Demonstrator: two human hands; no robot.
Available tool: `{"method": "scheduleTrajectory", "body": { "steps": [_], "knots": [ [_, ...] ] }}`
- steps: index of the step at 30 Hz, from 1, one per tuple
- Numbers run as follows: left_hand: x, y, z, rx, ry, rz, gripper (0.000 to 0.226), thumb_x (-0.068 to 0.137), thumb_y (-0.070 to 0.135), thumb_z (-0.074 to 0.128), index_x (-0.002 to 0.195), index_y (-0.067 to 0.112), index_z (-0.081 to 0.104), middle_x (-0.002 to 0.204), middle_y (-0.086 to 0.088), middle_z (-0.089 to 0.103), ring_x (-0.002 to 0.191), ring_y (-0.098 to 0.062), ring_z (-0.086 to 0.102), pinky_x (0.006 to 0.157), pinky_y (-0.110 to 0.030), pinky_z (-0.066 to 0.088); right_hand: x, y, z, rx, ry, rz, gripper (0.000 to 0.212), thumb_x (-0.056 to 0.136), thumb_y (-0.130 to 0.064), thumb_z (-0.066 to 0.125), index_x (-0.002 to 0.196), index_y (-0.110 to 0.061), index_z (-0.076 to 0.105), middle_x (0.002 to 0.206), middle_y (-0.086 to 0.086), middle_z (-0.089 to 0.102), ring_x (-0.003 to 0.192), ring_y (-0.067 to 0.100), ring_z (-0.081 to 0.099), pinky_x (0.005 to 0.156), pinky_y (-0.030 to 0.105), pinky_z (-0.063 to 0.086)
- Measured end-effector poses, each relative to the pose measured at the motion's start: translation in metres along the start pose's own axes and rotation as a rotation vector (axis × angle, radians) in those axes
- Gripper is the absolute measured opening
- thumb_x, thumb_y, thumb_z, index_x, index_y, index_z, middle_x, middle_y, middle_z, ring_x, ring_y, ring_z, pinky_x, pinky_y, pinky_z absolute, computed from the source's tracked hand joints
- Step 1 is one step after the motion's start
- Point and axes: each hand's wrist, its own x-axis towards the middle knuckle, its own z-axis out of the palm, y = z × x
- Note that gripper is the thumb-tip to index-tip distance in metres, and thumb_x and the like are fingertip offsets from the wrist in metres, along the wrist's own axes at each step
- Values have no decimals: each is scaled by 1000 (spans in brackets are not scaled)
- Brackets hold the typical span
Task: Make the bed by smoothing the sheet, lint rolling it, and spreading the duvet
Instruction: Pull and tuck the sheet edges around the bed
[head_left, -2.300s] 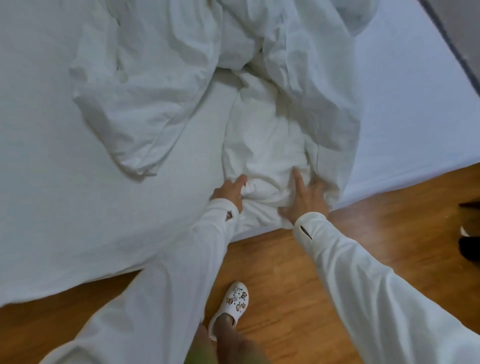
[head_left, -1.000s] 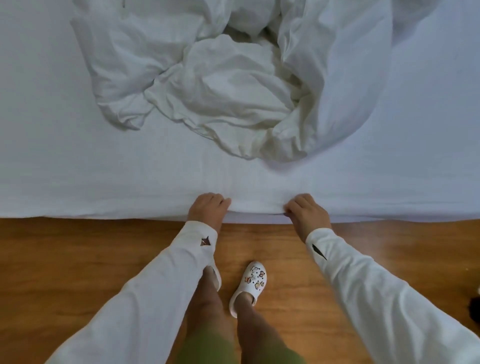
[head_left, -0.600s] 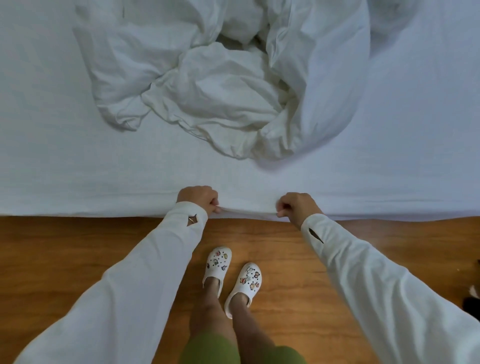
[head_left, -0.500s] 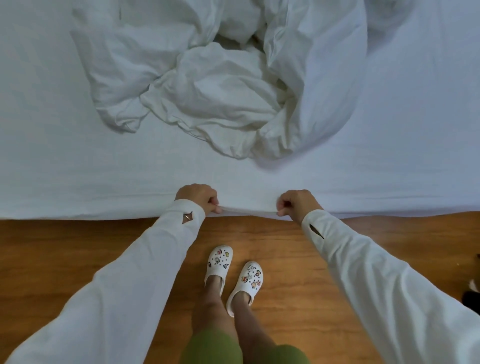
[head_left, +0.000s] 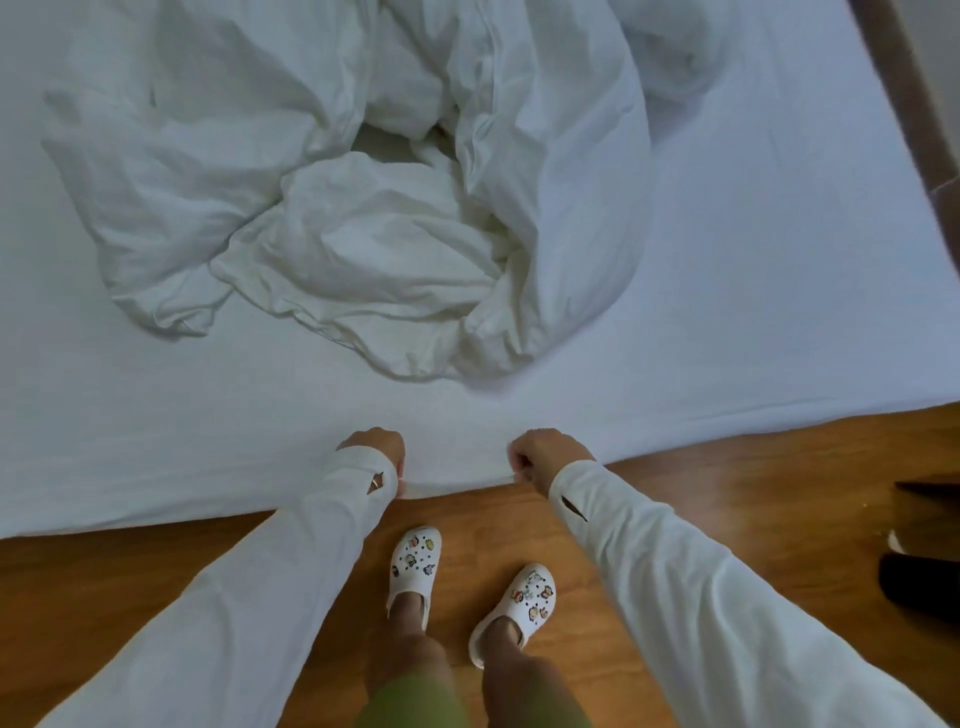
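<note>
Head view: we stand at the near edge of the bed, looking down at both hands. Our left hand (head_left: 375, 451) is curled into a fist and grips the near edge of the sheet (head_left: 753, 312). Our right hand (head_left: 545, 457) is likewise curled and pinches the same edge, a short stretch of hem running between the two fists. Both arms wear long white sleeves (head_left: 675, 587).

The sheet covers the mattress and lies mostly flat, with faint creases near the gripped edge. The duvet (head_left: 374, 208) sits crumpled in a heap on the sheet, in the middle of the bed and well apart from both hands. No part of it is spread out.

Below the bed edge we see the wooden floor (head_left: 753, 499). Our feet stand on it in white clogs (head_left: 415, 566) decorated with small charms, toes pointing toward the bed. Dark objects (head_left: 924, 587) lie on the floor at the right border; we cannot tell what they are.
</note>
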Motion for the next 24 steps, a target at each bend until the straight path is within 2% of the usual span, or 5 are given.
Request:
{"method": "scheduleTrajectory", "body": {
  "steps": [3, 10, 17, 21, 24],
  "knots": [
    [-4, 34, 0, 161, 54, -3, 39, 89, 42, 57, 119, 18, 57, 122, -3, 58, 111, -22, 58, 87, -32, 46, -12, 38, -1, -127, 197, -94, 31, 81, -24, 74, 110, -16, 63, 116, 4, 57, 113, 25, 50, 90, 34, 42],
    [21, 202, -9, -95, 483, 362, 50, 91, 44, 51, 135, 24, 39, 134, 3, 42, 123, -17, 39, 98, -31, 36, -59, 209, -14, -252, 439, -79, 75, 34, -14, 94, 101, -23, 61, 98, 2, 59, 93, 27, 58, 72, 37, 53],
    [56, 358, -23, -33, 698, 236, 62, 35, 39, 91, 90, 20, 69, 85, 4, 62, 75, -20, 61, 62, -26, 49, -82, 346, -37, -290, 446, -60, 53, 43, -8, 91, 88, -15, 65, 92, 5, 62, 89, 30, 60, 71, 35, 52],
    [66, 398, -32, -133, 509, 193, 23, 91, 13, 54, 114, 11, 56, 115, -5, 54, 111, -21, 49, 85, -29, 41, -73, 360, -54, -186, 253, -88, 15, 88, -21, 66, 100, -12, 64, 104, 6, 62, 102, 25, 57, 77, 29, 41],
    [64, 404, -51, -252, 340, 86, 26, 88, 2, 47, 108, 15, 56, 116, 2, 59, 110, -17, 52, 90, -31, 46, -70, 363, -65, -74, 158, -35, 15, 93, -26, 60, 101, -15, 65, 109, 3, 63, 102, 22, 58, 79, 29, 41]
  ]
}}
